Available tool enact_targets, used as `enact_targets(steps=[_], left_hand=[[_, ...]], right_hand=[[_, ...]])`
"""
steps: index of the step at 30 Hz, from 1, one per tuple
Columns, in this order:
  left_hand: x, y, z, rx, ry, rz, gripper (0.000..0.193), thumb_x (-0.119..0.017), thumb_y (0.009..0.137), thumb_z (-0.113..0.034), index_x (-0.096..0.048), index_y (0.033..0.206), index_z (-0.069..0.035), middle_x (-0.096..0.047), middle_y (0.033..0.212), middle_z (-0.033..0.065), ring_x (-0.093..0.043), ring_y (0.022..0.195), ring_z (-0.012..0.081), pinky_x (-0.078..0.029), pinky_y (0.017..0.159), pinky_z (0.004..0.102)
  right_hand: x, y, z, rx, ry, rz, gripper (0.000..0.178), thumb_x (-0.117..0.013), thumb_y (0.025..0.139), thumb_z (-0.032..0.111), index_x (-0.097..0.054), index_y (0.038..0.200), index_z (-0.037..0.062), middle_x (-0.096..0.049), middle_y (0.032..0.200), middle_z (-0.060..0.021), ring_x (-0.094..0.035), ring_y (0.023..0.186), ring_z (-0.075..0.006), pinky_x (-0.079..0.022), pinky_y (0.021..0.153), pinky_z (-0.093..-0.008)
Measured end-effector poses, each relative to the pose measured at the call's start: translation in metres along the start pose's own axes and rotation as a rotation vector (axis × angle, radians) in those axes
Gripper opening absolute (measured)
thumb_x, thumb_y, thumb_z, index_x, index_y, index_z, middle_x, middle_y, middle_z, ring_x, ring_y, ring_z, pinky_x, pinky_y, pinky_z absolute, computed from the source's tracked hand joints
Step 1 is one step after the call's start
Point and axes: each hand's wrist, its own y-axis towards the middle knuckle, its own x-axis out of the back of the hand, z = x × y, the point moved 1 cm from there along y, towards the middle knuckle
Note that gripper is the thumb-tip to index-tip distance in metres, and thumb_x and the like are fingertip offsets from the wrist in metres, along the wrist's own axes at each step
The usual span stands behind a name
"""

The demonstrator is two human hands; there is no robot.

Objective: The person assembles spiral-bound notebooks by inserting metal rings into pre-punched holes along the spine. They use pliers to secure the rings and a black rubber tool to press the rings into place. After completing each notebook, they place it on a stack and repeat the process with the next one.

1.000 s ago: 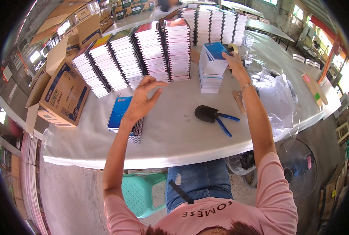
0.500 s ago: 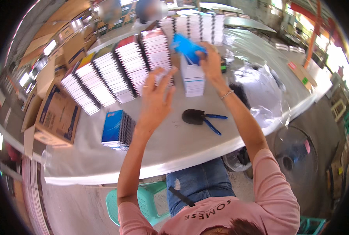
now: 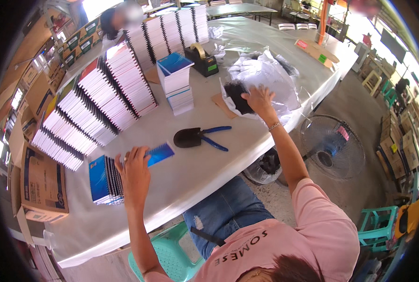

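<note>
Showing in the head view are two bare hands and one loose blue book, which lies on the table just left of the centre, toward 8 o'clock. The left hand is at the book's left end, its fingers half bent; whether they pinch it, I cannot tell. The right hand, at 2 o'clock, is spread wide over one heap of black coils, with nothing gripped between its fingers.

Near the centre lies one tool, with a rounded black head and two smooth blue handles. One square stack of unbound paper, topped in glossy blue, stands at 11 o'clock; one dispenser with a round tape roll is at 12. One small coil-bound pile sits at 8 o'clock. Five tall bound stacks make a row toward 10 o'clock. One crumpled, thin white bag surrounds the coils.
</note>
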Motion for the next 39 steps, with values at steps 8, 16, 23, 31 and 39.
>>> enact_targets(steps=[8, 16, 23, 31, 39], left_hand=[[-0.044, -0.028, 0.008, 0.076, -0.025, 0.046, 0.020, -0.055, 0.098, -0.012, -0.056, 0.117, -0.010, -0.059, 0.114, 0.0074, -0.053, 0.117, 0.0287, -0.020, 0.114, 0.0607], [-0.065, -0.026, -0.014, 0.150, -0.076, -0.205, 0.044, -0.074, 0.083, -0.044, -0.060, 0.109, -0.012, -0.051, 0.118, 0.0043, -0.047, 0.123, 0.0293, -0.013, 0.113, 0.0692], [-0.082, -0.023, -0.014, 0.298, -0.102, -0.307, 0.057, -0.083, 0.069, -0.054, -0.063, 0.101, -0.011, -0.054, 0.117, 0.0057, -0.047, 0.121, 0.0311, -0.023, 0.106, 0.0640], [-0.090, -0.016, -0.019, 0.361, -0.133, -0.365, 0.049, -0.082, 0.070, -0.049, -0.063, 0.095, -0.010, -0.056, 0.110, 0.0076, -0.047, 0.118, 0.0318, -0.024, 0.105, 0.0648], [-0.085, -0.014, -0.022, 0.352, -0.142, -0.320, 0.042, -0.080, 0.071, -0.042, -0.062, 0.092, -0.011, -0.057, 0.101, 0.0048, -0.049, 0.114, 0.0302, -0.027, 0.100, 0.0597]], right_hand=[[-0.028, 0.013, -0.034, -0.127, 0.385, 0.729, 0.048, -0.072, 0.084, 0.046, -0.068, 0.108, 0.0047, -0.069, 0.114, -0.0181, -0.064, 0.110, -0.0334, -0.038, 0.099, -0.0562], [-0.026, 0.015, -0.048, -0.197, 0.830, 0.294, 0.029, -0.079, 0.083, 0.024, -0.072, 0.091, -0.0029, -0.070, 0.080, -0.0098, -0.062, 0.069, -0.0149, -0.050, 0.068, -0.0286], [0.049, 0.016, 0.013, -0.130, 1.470, 0.382, 0.020, -0.074, 0.090, 0.017, -0.071, 0.096, -0.0021, -0.065, 0.078, -0.0009, -0.058, 0.068, -0.0086, -0.049, 0.067, -0.0238], [0.098, -0.011, 0.094, -0.104, 2.051, 0.776, 0.024, -0.067, 0.097, 0.023, -0.066, 0.106, 0.0017, -0.066, 0.094, -0.0019, -0.064, 0.082, -0.0104, -0.051, 0.077, -0.0213], [0.108, -0.065, 0.157, 0.580, 1.383, 0.919, 0.022, -0.069, 0.095, 0.017, -0.061, 0.105, 0.0002, -0.063, 0.081, -0.0042, -0.061, 0.075, -0.0112, -0.050, 0.071, -0.0284]])
